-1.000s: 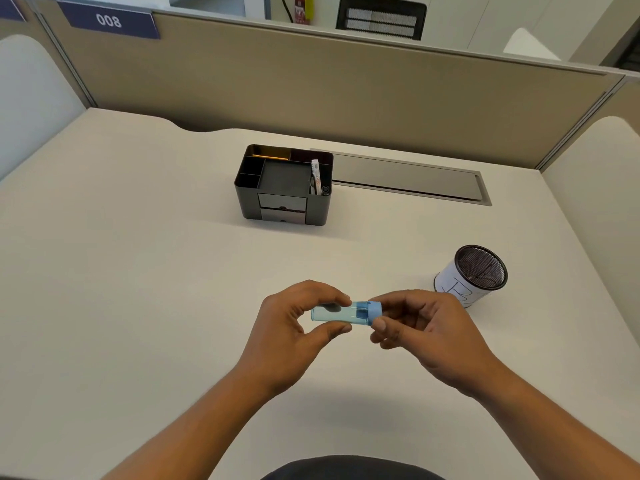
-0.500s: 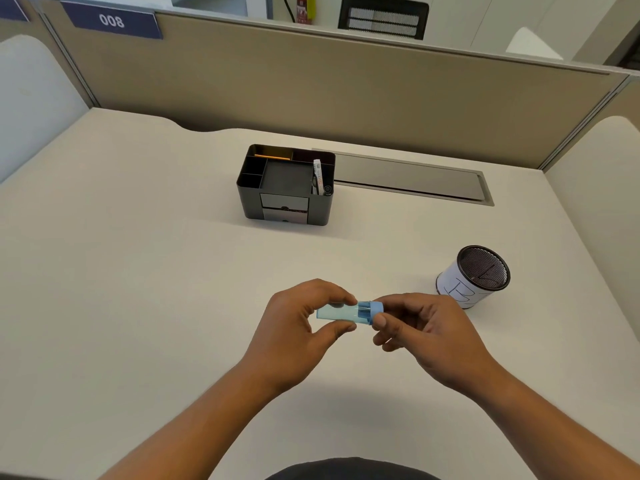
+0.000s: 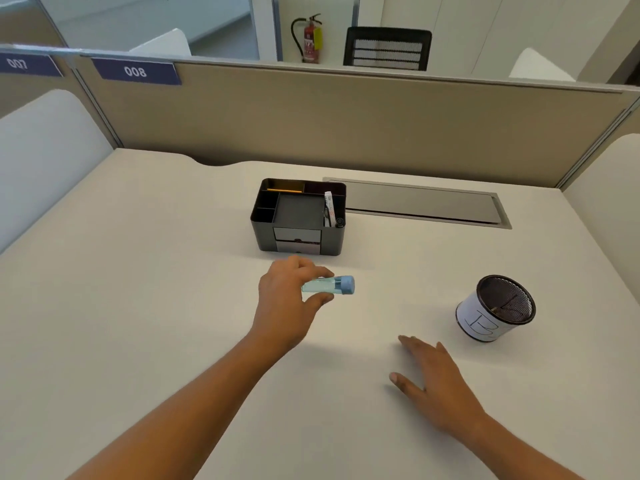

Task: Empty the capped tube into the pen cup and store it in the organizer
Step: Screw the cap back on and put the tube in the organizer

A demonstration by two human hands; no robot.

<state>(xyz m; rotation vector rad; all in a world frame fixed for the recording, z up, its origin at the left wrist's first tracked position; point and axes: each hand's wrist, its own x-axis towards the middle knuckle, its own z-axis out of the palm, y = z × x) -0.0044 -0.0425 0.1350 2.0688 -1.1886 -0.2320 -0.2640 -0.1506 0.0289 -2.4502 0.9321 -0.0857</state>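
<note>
Desk partition labels: "007" (image 3: 17,64) and "008" (image 3: 135,71), navy plates on the beige divider

Left hand (image 3: 289,299): raised over the white desk (image 3: 121,289), thumb and fingers closed on the clear end of the capped tube (image 3: 329,285); tube lies roughly level, pale blue body, darker blue cap on and pointing right, just in front of the organizer

Organizer (image 3: 298,218): black, several compartments, two small front drawers; a yellow pencil (image 3: 284,190) in the rear left slot, a white item and a dark pen in the right slot

Right hand (image 3: 433,379): empty, fingers spread flat, palm down on the desk, well apart from the tube

Pen cup (image 3: 497,308): black mesh with white paper wrap, upright at far right
</note>
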